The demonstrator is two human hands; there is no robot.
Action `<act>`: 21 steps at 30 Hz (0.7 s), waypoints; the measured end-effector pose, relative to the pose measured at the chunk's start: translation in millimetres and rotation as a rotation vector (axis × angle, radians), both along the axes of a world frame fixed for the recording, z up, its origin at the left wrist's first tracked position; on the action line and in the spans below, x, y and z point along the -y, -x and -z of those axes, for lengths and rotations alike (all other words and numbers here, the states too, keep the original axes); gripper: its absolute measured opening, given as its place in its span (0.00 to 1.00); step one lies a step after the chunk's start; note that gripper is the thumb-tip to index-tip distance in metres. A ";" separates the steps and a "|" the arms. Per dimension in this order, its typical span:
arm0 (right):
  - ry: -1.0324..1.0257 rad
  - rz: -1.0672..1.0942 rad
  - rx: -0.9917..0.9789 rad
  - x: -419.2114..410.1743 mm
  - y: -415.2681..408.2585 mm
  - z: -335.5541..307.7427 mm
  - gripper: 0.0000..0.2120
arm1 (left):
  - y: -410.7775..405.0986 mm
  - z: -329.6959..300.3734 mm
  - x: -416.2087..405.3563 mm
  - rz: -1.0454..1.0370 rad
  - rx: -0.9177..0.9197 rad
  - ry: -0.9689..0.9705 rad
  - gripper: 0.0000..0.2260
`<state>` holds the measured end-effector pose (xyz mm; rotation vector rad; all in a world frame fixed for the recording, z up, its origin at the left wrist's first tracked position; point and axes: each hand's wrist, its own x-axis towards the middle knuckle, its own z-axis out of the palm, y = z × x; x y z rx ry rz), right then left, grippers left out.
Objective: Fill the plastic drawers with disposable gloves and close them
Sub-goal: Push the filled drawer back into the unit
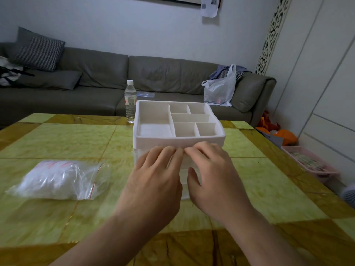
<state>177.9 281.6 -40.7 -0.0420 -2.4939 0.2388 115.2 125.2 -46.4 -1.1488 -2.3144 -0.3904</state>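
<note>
Two hands cover most of the front face of the white plastic drawer unit (178,140), so the drawer fronts are largely hidden; only pale, blurred strips show between and below the hands. The left hand (153,181) and right hand (213,179) lie side by side, fingers curled over the front just under the top rim, fingertips nearly meeting at the centre. Whether they pinch a handle or only press the front cannot be told.

The unit stands upright near the middle of the tiled green-yellow table (57,139), front toward the near edge, long axis running left to right. Its open top tray is divided into compartments: one large at left, smaller ones at right.

The bag of disposable gloves (59,180) lies flat to the left, well apart from the unit, its open end toward the unit. A water bottle (130,102) stands just beyond the far left corner. Bare tabletop lies to the right and in front.
</note>
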 end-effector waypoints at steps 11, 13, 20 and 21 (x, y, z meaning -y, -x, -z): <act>-0.021 0.052 0.039 3.7 3.7 -4.0 0.16 | 8.0 -16.2 -1.0 -0.020 -0.023 0.132 0.18; -0.035 0.054 0.040 3.5 3.9 -5.3 0.15 | 10.9 -16.2 1.8 0.002 -0.012 0.104 0.19; 0.067 0.020 0.007 -3.5 1.0 -2.3 0.14 | 19.1 -3.2 27.9 -0.043 -0.038 -0.207 0.15; 0.098 0.008 -0.016 -5.8 -0.6 -0.6 0.16 | 19.1 -1.3 31.9 -0.078 -0.013 -0.254 0.15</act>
